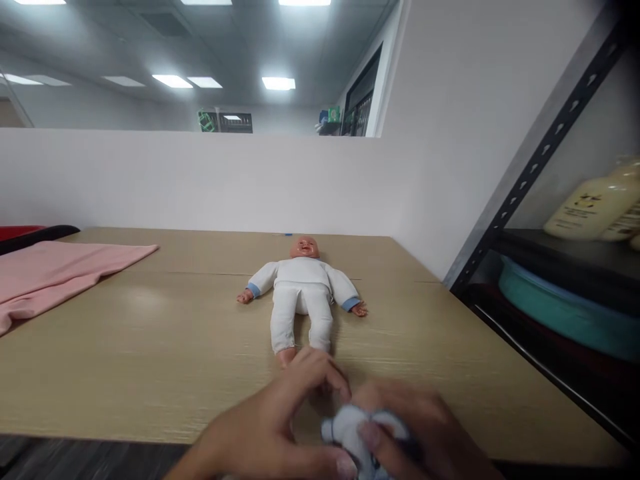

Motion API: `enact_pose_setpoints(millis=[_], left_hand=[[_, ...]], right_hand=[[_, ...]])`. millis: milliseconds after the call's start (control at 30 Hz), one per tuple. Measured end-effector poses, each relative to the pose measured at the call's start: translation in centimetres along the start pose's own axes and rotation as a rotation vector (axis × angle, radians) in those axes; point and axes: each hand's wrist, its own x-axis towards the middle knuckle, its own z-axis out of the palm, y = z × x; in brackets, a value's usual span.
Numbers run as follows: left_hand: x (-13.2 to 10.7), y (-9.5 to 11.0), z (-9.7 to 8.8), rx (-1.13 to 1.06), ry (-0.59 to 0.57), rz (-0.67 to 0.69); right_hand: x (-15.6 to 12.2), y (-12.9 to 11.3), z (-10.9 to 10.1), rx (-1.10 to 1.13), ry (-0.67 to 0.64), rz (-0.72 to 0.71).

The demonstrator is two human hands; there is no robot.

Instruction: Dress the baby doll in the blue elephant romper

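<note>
A baby doll (303,272) in a white top and trousers with blue cuffs lies on its back, its head away from me and its arms spread. My left hand (280,420) is arched at the doll's near foot, which it covers. Its thumb and fingers are apart, the thumb overlapping the small cloth, but its fingertips are partly hidden. My right hand (415,420), blurred by motion, is closed on a small bunched white cloth item with blue-grey trim (350,427). What kind of item this is cannot be made out. The doll's other bare foot shows beside my left hand.
A pink cloth (60,273) lies at the left of the wooden table (175,353), near a black-rimmed red container (35,233). At right, a dark shelf holds pale yellow bottles (590,207) above a teal basin (560,310). A white wall (225,183) stands behind.
</note>
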Motion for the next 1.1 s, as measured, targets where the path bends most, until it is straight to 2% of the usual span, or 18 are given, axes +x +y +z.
enact_pose_setpoints(millis=[67, 133, 200, 300, 400, 467, 533, 667, 733, 833, 933, 1033, 1100], left_hand=[[1.9, 1.9, -2.5, -0.081, -0.109, 0.103], [3.5, 3.2, -4.6, -0.132, -0.168, 0.099], [4.6, 3.9, -6.3, -0.181, -0.191, 0.007], [5.5, 4.5, -8.0, -0.242, -0.210, -0.079], [6.2, 4.9, -9.4, -0.202, -0.193, -0.096], [6.7, 5.0, -10.4, -0.099, -0.124, -0.110], [7.3, 4.9, -11.7, -0.003, -0.097, -0.095], [8.5, 4.2, -14.6, 0.105, -0.255, -0.034], [9.1, 3.6, -15.9, 0.121, -0.241, 0.011], [10.0, 2.4, -17.2, 0.062, -0.157, 0.051], [11.0, 1.1, -17.8, 0.036, -0.103, 0.119], [11.8, 0.0, -18.1, 0.002, -0.047, 0.178], [12.0, -0.5, -18.2, -0.094, 0.052, 0.160]], right_hand=[[3.0, -1.9, -2.1, -0.003, 0.037, -0.090], [5.5, -3.0, -4.1, 0.032, 0.005, -0.079], [7.4, -3.3, -5.9, 0.089, -0.108, 0.040], [9.8, -2.5, -8.0, 0.182, -0.330, 0.198], [11.9, -1.1, -9.4, 0.226, -0.518, 0.189], [13.1, -0.3, -9.6, 0.182, -0.606, 0.155], [14.2, 0.2, -9.4, 0.160, -0.570, 0.110], [16.4, 0.9, -8.3, 0.313, -0.197, 0.020], [17.6, 1.8, -8.1, 0.347, -0.144, 0.009], [19.1, 4.0, -8.5, 0.358, -0.284, 0.002], [20.0, 6.3, -9.1, 0.343, -0.425, 0.107], [20.4, 7.4, -9.3, 0.352, -0.510, 0.184], [20.5, 7.4, -9.1, 0.338, -0.540, 0.191]])
